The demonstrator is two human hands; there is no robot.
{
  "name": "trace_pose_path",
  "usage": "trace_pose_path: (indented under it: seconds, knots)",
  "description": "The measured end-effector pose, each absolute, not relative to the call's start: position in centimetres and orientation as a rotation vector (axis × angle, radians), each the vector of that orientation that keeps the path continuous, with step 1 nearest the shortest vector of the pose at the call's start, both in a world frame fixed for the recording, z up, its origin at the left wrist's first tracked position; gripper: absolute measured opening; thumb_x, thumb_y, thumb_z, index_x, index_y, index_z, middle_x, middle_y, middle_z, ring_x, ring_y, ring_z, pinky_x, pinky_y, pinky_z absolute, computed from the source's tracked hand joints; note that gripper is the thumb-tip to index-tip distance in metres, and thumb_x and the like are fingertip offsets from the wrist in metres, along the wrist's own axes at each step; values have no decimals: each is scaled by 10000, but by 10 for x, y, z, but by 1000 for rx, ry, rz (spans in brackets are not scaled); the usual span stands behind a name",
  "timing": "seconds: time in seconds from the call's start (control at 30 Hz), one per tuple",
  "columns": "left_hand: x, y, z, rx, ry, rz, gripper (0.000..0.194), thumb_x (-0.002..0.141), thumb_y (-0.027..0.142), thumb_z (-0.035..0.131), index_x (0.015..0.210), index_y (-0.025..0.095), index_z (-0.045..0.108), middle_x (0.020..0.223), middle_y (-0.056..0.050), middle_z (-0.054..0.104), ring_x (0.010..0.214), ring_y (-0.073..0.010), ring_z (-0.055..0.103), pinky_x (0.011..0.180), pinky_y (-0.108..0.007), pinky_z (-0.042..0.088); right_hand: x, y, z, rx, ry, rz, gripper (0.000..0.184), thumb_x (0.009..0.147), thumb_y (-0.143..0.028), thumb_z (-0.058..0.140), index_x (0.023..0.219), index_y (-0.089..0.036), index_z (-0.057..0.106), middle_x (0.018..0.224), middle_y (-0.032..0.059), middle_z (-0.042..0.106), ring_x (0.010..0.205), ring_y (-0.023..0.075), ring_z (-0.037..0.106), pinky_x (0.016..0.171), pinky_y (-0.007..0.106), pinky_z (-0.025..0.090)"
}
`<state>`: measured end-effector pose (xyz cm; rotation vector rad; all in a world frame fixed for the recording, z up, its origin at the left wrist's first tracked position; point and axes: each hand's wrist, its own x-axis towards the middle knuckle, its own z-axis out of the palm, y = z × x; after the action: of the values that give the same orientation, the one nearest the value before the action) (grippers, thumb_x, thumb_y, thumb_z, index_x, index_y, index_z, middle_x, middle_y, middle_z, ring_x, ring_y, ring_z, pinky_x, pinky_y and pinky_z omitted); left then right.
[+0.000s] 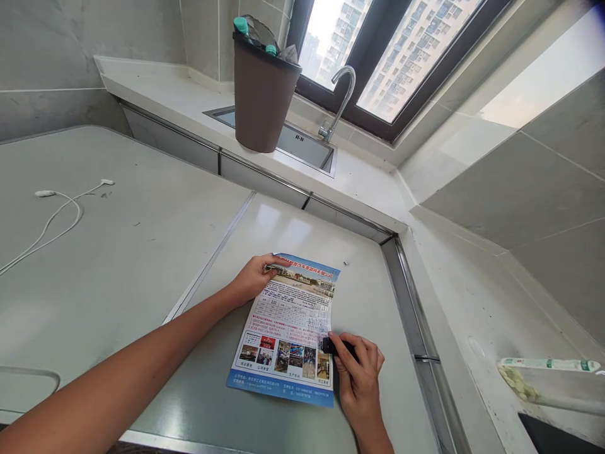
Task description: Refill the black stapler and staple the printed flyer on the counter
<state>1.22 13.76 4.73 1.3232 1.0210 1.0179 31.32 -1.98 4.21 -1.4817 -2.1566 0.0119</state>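
A printed colour flyer (288, 328) lies flat on the grey counter (368, 302), with photos along its lower edge. My left hand (253, 277) rests on its top left corner, fingers curled and pressing the paper down. My right hand (359, 372) is closed round a small black object (331, 345) whose tip touches the flyer's right edge, near the bottom. What the black object is cannot be made out.
A brown bin (262, 94) with bottles in it stands on the sink's (302, 145) front rim, by a curved tap (341, 101). White earphones (57, 208) lie on the left surface. A toothpaste tube (548, 364) sits at the right edge. A metal rail (416, 328) borders the counter.
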Motion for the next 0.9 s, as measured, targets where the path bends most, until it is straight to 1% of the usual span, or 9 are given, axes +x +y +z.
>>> trace_pose_path:
  seconds: [0.17, 0.33, 0.53, 0.77, 0.9]
  knots:
    - [13, 137, 48, 1273, 999, 1007, 353, 837, 318, 625, 1138, 200, 765, 1364, -116, 631, 1142, -292, 661, 854, -379, 573, 313, -20, 43, -1478, -2155, 4, 488, 992, -183, 463, 1418, -400, 563, 1221, 61, 609, 1118, 289, 515, 964, 526, 355]
    - [13, 137, 50, 1304, 1026, 1022, 344, 828, 313, 636, 1119, 195, 777, 1331, -116, 661, 1204, -297, 630, 923, -387, 553, 313, -20, 42, -1483, -2159, 0, 478, 993, -189, 469, 1411, -397, 569, 1216, 63, 610, 1119, 289, 512, 963, 530, 352]
    - [14, 137, 49, 1298, 1004, 1021, 346, 836, 302, 613, 1124, 195, 773, 1327, -112, 663, 1153, -285, 657, 891, -384, 563, 313, -20, 42, -1478, -2167, -7, 486, 990, -186, 467, 1414, -404, 563, 1214, 63, 608, 1120, 292, 511, 962, 537, 352]
    - [13, 139, 45, 1340, 1002, 1048, 319, 839, 293, 623, 1105, 209, 779, 1289, -95, 692, 1186, -283, 642, 987, -414, 532, 312, -20, 42, -1491, -2174, -16, 485, 992, -181, 463, 1412, -403, 565, 1213, 63, 609, 1121, 292, 505, 966, 542, 344]
    - [13, 139, 43, 1343, 1003, 1042, 326, 845, 281, 609, 1116, 209, 775, 1295, -95, 690, 1177, -286, 651, 991, -420, 530, 312, -20, 43, -1484, -2174, -13, 491, 991, -178, 465, 1415, -406, 560, 1211, 62, 610, 1115, 290, 505, 963, 539, 347]
